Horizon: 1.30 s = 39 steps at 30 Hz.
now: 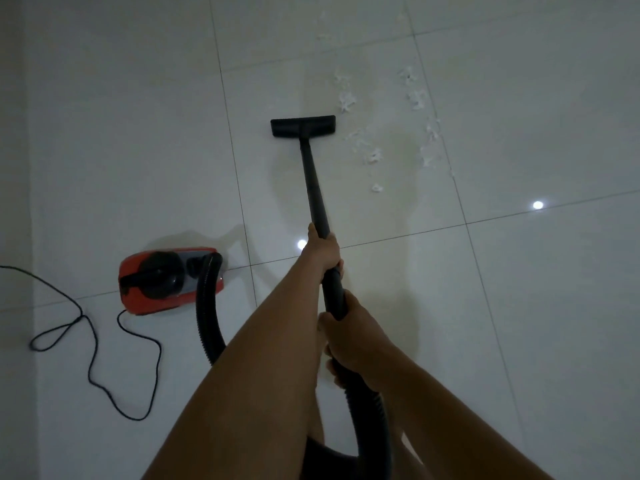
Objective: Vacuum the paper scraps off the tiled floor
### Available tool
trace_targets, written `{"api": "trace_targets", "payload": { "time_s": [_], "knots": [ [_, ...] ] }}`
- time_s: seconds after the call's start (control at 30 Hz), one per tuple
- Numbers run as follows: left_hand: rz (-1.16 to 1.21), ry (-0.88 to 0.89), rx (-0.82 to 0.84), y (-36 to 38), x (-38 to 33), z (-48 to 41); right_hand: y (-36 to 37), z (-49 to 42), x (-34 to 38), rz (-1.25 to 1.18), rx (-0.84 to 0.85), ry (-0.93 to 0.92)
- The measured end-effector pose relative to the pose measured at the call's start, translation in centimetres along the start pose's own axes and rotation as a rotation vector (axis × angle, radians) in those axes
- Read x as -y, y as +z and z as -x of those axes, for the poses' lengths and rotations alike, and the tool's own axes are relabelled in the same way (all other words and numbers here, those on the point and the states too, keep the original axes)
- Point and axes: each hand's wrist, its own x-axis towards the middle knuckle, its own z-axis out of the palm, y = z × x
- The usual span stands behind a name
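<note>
Vacuuming in progress: both hands clamped on the wand, scraps lying right of the nozzle.

My left hand is wrapped round the black wand about mid-length. My right hand grips the handle end nearer me, where the ribbed hose joins. The floor nozzle sits flat on the tiled floor. The nearest paper scraps lie just beside its right end, with more strung out toward the floor's far edge. I judge pickup only partly done. The next move calls for swinging the nozzle right and drawing it through both lines of scraps, kept flat. The red canister and its cord lie near the left edge.
</note>
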Motion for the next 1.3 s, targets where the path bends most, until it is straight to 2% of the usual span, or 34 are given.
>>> {"api": "trace_targets", "payload": {
  "time_s": [0.23,0.4,0.6,0.97,1.3],
  "knots": [
    [0.014,-0.016,-0.052,4.8,5.0,3.1,-2.8,3.4,-6.4,-0.038,0.078,-0.004],
    [0.023,-0.006,-0.05,7.7,8.9,5.4,-4.1,5.9,-10.9,0.059,0.049,-0.094],
    [-0.001,-0.017,-0.043,9.5,12.3,7.7,-3.6,7.9,-15.3,0.062,0.037,-0.094],
    [-0.086,-0.049,0.019,10.2,17.3,12.6,-1.6,13.8,-18.7,-0.044,0.026,0.036],
    [-0.035,-0.092,0.061,13.1,19.2,15.4,-3.2,17.3,-20.7,0.012,-0.004,0.076]
  ]
}}
